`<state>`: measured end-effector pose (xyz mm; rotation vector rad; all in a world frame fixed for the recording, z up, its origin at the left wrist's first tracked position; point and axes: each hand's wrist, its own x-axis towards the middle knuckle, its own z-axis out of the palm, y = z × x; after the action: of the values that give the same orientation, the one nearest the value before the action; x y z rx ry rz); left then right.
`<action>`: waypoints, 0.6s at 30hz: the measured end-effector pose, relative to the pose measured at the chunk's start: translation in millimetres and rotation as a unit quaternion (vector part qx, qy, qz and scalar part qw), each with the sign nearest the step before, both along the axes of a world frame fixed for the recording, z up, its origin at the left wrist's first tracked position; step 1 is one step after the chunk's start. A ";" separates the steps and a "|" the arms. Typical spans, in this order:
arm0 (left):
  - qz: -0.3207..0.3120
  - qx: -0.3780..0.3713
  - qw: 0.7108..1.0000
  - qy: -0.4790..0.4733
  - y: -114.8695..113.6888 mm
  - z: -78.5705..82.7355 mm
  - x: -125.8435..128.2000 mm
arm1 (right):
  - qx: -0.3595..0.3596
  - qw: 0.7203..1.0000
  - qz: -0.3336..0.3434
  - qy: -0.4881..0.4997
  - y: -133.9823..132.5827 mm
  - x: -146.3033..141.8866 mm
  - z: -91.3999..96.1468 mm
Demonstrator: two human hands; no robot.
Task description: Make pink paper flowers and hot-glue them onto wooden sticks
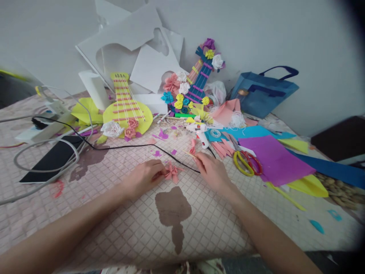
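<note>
A pink crepe-paper flower (pixel 172 172) rests low over the tablecloth at the middle, and the closed fingers of my left hand (pixel 145 175) pinch its left side. My right hand (pixel 212 169) grips a thin wooden stick (pixel 188 153), whose tip points left and away from me. Just beyond that stick lies a strip of pink crepe paper (pixel 193 146). A white hot glue gun (pixel 202 135) sits behind my right hand. To the right of it are scissors with yellow and red handles (pixel 246 163).
A black cable (pixel 122 147) crosses the table between my hands. A yellow paper guitar (pixel 125 110) and a blue one (pixel 201 82) lean at the back. Purple paper (pixel 279 160) lies right, a power strip (pixel 44 125) left. A blue bag (pixel 264 93) stands behind.
</note>
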<state>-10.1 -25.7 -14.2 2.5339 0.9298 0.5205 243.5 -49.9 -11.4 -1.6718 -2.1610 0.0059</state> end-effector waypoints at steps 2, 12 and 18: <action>0.014 0.011 1.000 -0.002 -2.6 0.6 1.8 | 0.001 1.000 0.019 0.023 -1.9 -2.3 0.9; 0.057 -0.010 0.998 -0.023 -15.0 3.6 9.4 | -0.013 0.993 0.094 0.072 -23.2 -35.4 2.6; 0.060 -0.032 0.997 -0.024 -21.7 3.6 13.4 | 0.001 0.990 0.137 0.039 -30.3 -50.0 2.0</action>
<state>3.3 -47.4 -10.6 2.4092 1.0687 0.5741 193.5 -80.2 -9.3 -1.3383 -2.3098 0.1437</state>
